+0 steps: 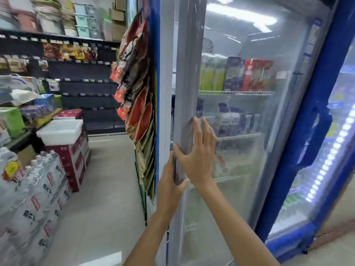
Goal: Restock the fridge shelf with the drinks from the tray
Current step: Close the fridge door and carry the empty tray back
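The fridge door (240, 169) is fogged glass in a blue frame, swung partly open, with its grey edge strip (187, 93) facing me. My left hand (170, 186) grips that edge low down, fingers behind it and thumb in front. Just above, my right hand (199, 152) lies flat on the edge and glass with its fingers spread. Through the glass I see drink cartons (240, 75) on the upper wire shelf (236, 93) and small bottles (228, 118) on the shelf below. A white tray (59, 129) sits on red boxes at the left; its contents are hidden.
Hanging snack packets (138, 96) line the fridge's left side. Shrink-wrapped water bottle packs (32, 192) and red cartons (75, 162) stand on the floor at left. Dark store shelving (76, 73) runs behind. A second lit fridge (330, 150) stands to the right.
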